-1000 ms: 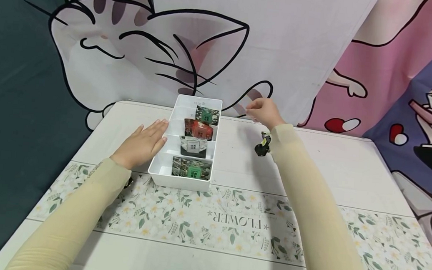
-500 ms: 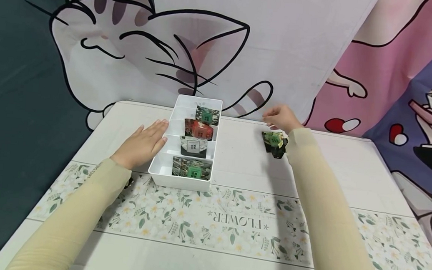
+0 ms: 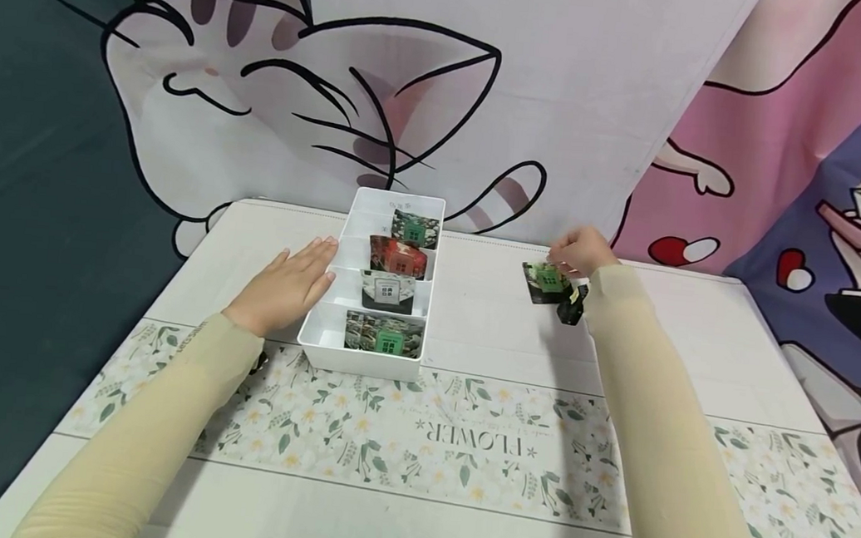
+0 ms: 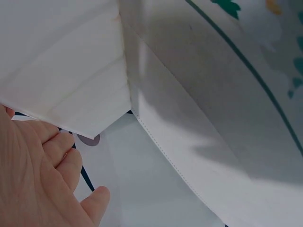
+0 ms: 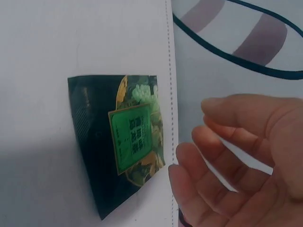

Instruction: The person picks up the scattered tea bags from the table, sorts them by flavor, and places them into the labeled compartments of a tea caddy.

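Observation:
A white divided box (image 3: pixel 366 365) stands on the table, its compartments holding tea bag packets. From back to front these are a green-labelled packet (image 3: pixel 414 229), a red packet (image 3: pixel 398 258), a white-and-black packet (image 3: pixel 387 292) and overlapping green-labelled packets (image 3: pixel 390 336). My left hand (image 3: pixel 282 288), fingers extended, rests against the box's left side; its palm shows in the left wrist view. To the right of the box, one green-and-black tea packet (image 5: pixel 132 137) lies flat on the table. Just beyond it hovers my right hand (image 3: pixel 585 251), fingers loosely bent, holding nothing; a gap separates fingertips and packet.
The white table (image 3: pixel 488 306) has a floral band (image 3: pixel 329 437) across it. Behind its back edge hangs a cloth with a cartoon cat (image 3: pixel 209 112). A small black device (image 3: pixel 572 306) sits at my right wrist.
My right hand has moved right and slightly toward me, from beside the box's back corner to the loose tea packet, uncovering it. The left hand and box stay in place.

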`<state>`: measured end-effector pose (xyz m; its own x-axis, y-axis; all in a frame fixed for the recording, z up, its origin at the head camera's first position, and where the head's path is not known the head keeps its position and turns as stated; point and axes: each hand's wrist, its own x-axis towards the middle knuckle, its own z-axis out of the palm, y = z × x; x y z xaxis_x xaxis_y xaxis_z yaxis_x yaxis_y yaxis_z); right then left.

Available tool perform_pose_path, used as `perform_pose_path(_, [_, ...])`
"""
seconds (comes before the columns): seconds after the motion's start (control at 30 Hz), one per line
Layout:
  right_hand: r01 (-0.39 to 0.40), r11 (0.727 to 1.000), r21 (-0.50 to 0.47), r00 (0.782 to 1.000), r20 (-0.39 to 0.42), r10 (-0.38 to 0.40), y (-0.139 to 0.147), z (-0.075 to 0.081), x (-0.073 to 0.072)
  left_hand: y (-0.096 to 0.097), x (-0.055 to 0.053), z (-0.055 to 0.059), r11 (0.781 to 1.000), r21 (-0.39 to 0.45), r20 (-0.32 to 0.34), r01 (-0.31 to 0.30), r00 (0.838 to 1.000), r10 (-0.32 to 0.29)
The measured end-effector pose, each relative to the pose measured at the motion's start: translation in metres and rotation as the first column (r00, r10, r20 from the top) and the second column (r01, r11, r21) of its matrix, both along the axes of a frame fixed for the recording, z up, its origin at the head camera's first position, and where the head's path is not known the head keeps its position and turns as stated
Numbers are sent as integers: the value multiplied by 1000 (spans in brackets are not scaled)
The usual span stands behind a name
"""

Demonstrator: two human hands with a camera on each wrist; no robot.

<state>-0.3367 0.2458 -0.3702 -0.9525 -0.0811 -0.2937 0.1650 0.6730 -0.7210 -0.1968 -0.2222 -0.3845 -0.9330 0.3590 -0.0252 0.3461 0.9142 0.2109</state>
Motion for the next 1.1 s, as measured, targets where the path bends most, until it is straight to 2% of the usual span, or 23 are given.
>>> perform_pose_path(0.13, [37, 999, -6, 999, 25, -37, 2, -1, 3, 0, 0, 1, 1000, 2, 4, 0, 1000, 0])
perform_pose_path(0.33, [101, 994, 34, 995, 6, -102, 7, -5, 6, 0, -2, 0, 1000, 1, 5, -3, 1000, 3])
perform_pose_path(0.67, [149, 982, 116, 985, 74, -158, 19, -23, -5, -1, -2, -2, 1000, 6, 10, -3, 1000, 3])
perform_pose_path(0.9, [86, 967, 239, 987, 111, -115, 20, -25, -6, -2, -3, -4, 1000, 6, 7, -6, 1000, 6])
perform_pose_path(1.1, [24, 964, 265, 991, 122, -58, 17, -24, 0, -2, -5, -6, 1000, 13, -2, -8, 1000, 8])
